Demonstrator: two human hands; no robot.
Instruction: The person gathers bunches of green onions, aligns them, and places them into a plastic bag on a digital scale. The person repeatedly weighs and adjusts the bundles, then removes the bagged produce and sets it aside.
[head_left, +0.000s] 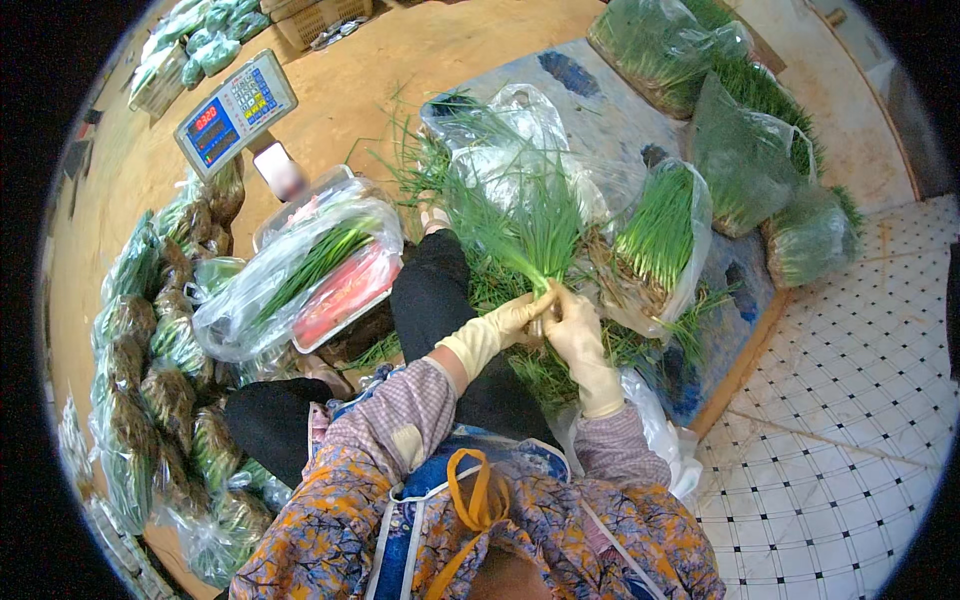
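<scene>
Both my hands wear cream rubber gloves and meet at the stem end of a bunch of green onions or chives (546, 244). My left hand (517, 316) grips the pale stems from the left, and my right hand (574, 319) closes on their lower ends from the right. The green leaves fan out away from me over loose trimmed greens. Just right of the bunch, a clear plastic bag (697, 225) holds more upright stalks with white bases. Beyond the leaves lies a crumpled clear bag (517, 112).
On my left, a digital scale display (236, 112) stands over a pan with a red surface (345, 296), which carries a bagged bunch (315, 262). Several wrapped bundles (131, 352) are piled further left. Large bags of greens (739, 157) stand at the right on a blue mat (592, 67).
</scene>
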